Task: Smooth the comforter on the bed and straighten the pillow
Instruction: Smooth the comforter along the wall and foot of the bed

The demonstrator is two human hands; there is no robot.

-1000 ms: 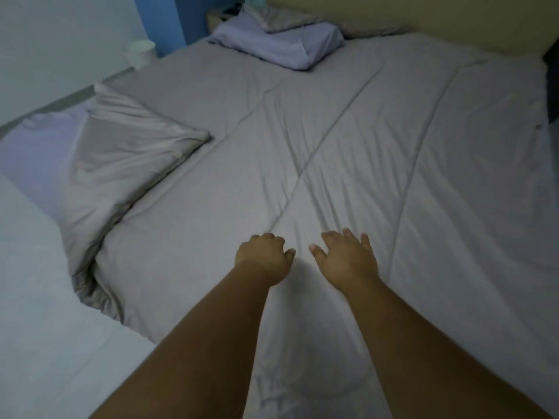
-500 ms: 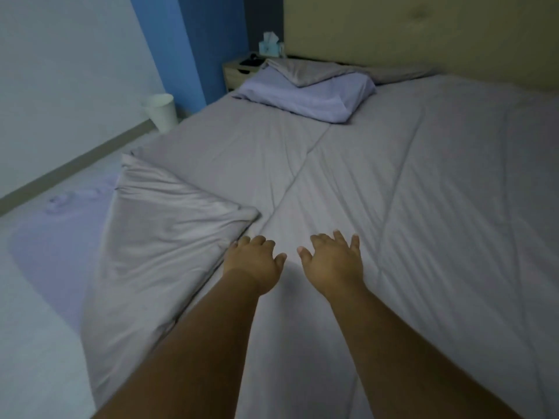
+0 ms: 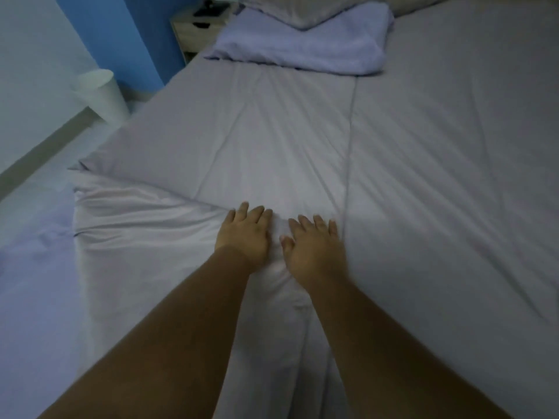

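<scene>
A grey comforter (image 3: 423, 164) covers the bed, creased by long diagonal folds. Its left corner (image 3: 136, 225) is folded back over itself in a bunched flap. My left hand (image 3: 243, 234) lies flat on the comforter at the edge of that flap, fingers straight. My right hand (image 3: 314, 247) presses flat beside it, fingers spread, close to a long seam. A lilac pillow (image 3: 305, 49) lies crooked at the head of the bed, with a grey pillow (image 3: 302, 10) partly on top of it.
A white waste bin (image 3: 99, 95) stands on the floor left of the bed by a blue wall. A wooden nightstand (image 3: 196, 28) sits at the top beside the pillows. Pale floor runs along the bed's left side.
Both hands have slid forward up the comforter toward the pillows, side by side. The left hand's fingers have gone from curled to straight and flat. The view has moved closer to the head of the bed.
</scene>
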